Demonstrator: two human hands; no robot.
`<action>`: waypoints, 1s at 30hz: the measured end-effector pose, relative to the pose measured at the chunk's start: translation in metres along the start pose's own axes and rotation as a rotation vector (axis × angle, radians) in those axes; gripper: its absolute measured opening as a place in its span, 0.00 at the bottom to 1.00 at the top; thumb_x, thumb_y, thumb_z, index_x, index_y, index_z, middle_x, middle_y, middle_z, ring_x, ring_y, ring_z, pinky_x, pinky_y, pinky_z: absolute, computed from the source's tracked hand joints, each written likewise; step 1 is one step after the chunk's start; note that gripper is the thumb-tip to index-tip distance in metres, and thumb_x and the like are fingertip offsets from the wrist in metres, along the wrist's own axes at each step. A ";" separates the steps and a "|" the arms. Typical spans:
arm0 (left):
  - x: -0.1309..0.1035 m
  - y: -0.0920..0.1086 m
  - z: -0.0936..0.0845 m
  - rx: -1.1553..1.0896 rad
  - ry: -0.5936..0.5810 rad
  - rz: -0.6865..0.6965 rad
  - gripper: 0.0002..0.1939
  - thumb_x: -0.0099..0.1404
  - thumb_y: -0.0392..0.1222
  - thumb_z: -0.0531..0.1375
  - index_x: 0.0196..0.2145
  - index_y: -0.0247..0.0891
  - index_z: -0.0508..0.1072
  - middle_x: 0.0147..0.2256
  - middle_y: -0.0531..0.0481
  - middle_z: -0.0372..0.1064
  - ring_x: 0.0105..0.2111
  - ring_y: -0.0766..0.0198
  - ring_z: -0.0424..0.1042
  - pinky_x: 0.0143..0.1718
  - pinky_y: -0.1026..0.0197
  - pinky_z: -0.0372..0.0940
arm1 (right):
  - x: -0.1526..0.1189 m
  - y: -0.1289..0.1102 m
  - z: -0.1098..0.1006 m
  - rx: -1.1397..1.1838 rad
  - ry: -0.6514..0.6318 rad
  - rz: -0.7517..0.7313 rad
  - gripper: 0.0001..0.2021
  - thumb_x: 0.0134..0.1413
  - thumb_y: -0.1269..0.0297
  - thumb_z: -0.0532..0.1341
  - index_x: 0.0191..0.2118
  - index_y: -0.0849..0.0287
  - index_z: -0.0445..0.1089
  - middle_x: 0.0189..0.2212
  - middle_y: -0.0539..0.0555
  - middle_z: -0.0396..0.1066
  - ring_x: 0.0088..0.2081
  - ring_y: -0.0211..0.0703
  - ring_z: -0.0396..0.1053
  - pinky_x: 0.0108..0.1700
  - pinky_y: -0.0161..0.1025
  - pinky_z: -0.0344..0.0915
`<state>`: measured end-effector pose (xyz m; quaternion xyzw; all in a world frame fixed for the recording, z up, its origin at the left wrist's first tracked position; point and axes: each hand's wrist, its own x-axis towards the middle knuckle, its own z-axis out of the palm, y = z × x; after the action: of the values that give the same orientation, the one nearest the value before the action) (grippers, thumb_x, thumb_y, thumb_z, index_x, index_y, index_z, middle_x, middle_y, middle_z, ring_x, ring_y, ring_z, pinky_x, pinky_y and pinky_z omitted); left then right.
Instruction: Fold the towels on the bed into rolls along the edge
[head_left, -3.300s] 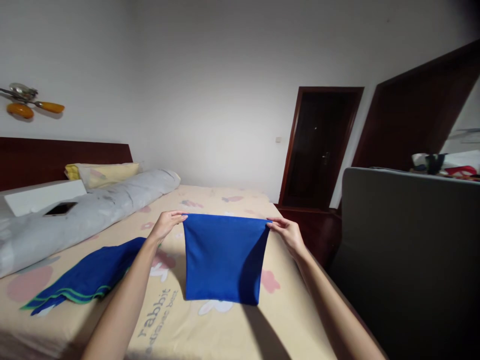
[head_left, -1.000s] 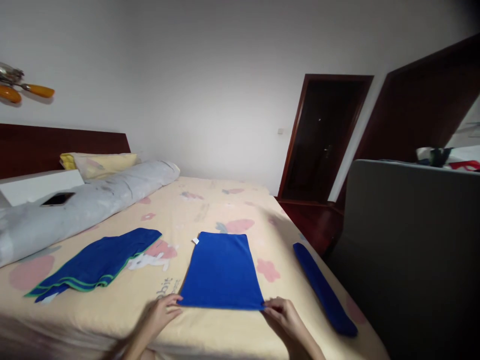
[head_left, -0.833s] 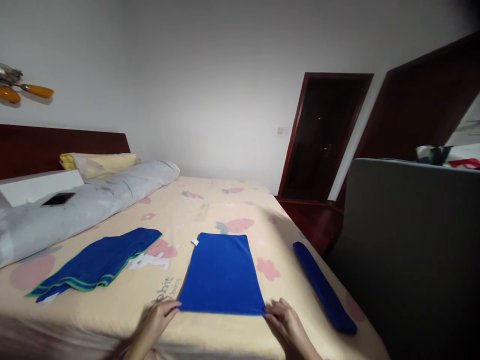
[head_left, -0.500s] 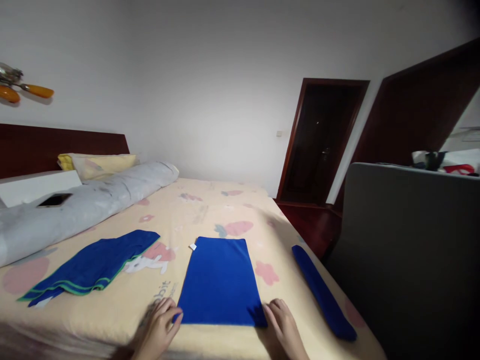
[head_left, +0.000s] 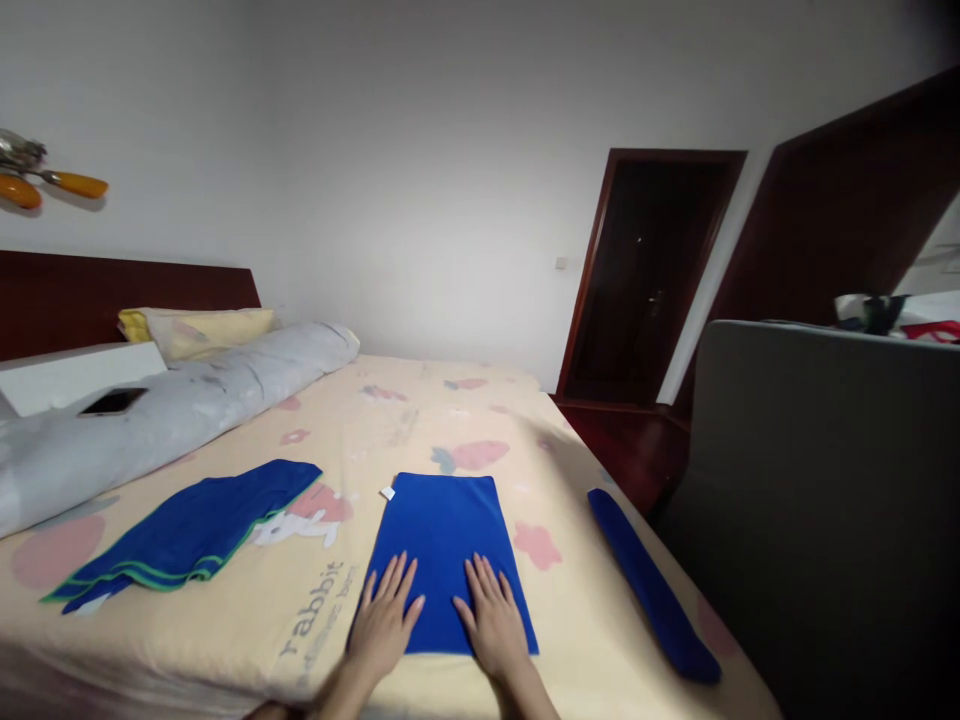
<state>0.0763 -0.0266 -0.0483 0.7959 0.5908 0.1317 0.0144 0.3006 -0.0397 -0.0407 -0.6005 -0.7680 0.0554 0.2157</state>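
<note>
The folded blue cloth point(head_left: 444, 545) lies flat on the bed sheet point(head_left: 420, 420), near the foot edge and roughly centred in the view, with a small white tag point(head_left: 387, 492) showing at its far left corner. The left hand point(head_left: 385, 625) rests palm down on the near left portion of the cloth, fingers extended and slightly spread, gripping nothing. The right hand point(head_left: 493, 622) rests palm down on the near right portion, fingers likewise extended and flat, gripping nothing. The two hands lie side by side, close together but apart. A blue garment with green trim point(head_left: 187, 535) lies to the left, well apart from the cloth. A rolled blue item point(head_left: 651, 590) lies to the right, along the bed edge. A long grey bolster point(head_left: 165, 415) lies further left, carrying a dark phone point(head_left: 112, 401).
</note>
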 end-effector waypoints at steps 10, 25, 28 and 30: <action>-0.012 -0.038 -0.014 -0.004 0.088 -0.043 0.26 0.69 0.40 0.45 0.62 0.44 0.64 0.65 0.45 0.55 0.65 0.53 0.54 0.63 0.42 0.52 | -0.007 0.049 -0.009 -0.062 0.037 0.117 0.33 0.64 0.45 0.47 0.65 0.64 0.57 0.66 0.64 0.52 0.67 0.59 0.50 0.66 0.59 0.51; 0.126 -0.033 -0.016 -0.048 -0.168 0.098 0.28 0.72 0.53 0.42 0.67 0.49 0.52 0.69 0.48 0.44 0.68 0.56 0.43 0.65 0.41 0.44 | 0.113 0.049 -0.019 -0.029 -0.231 -0.068 0.30 0.66 0.46 0.43 0.67 0.55 0.52 0.68 0.58 0.46 0.69 0.50 0.43 0.67 0.56 0.44; 0.127 -0.060 -0.022 0.017 -0.140 -0.040 0.27 0.71 0.50 0.42 0.66 0.48 0.54 0.68 0.47 0.45 0.67 0.53 0.46 0.63 0.37 0.45 | 0.114 0.080 -0.028 -0.083 -0.209 0.088 0.32 0.66 0.47 0.42 0.67 0.61 0.52 0.68 0.62 0.47 0.69 0.53 0.45 0.67 0.59 0.44; 0.128 -0.067 -0.024 0.055 -0.105 -0.114 0.27 0.71 0.45 0.43 0.65 0.45 0.57 0.67 0.45 0.48 0.67 0.50 0.48 0.63 0.34 0.44 | 0.117 0.089 -0.030 -0.117 -0.183 0.151 0.32 0.65 0.48 0.42 0.66 0.65 0.53 0.67 0.66 0.49 0.68 0.57 0.46 0.66 0.62 0.43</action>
<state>0.0421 0.1116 -0.0125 0.7667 0.6371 0.0726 0.0309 0.3706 0.0902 -0.0130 -0.6608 -0.7388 0.0811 0.1045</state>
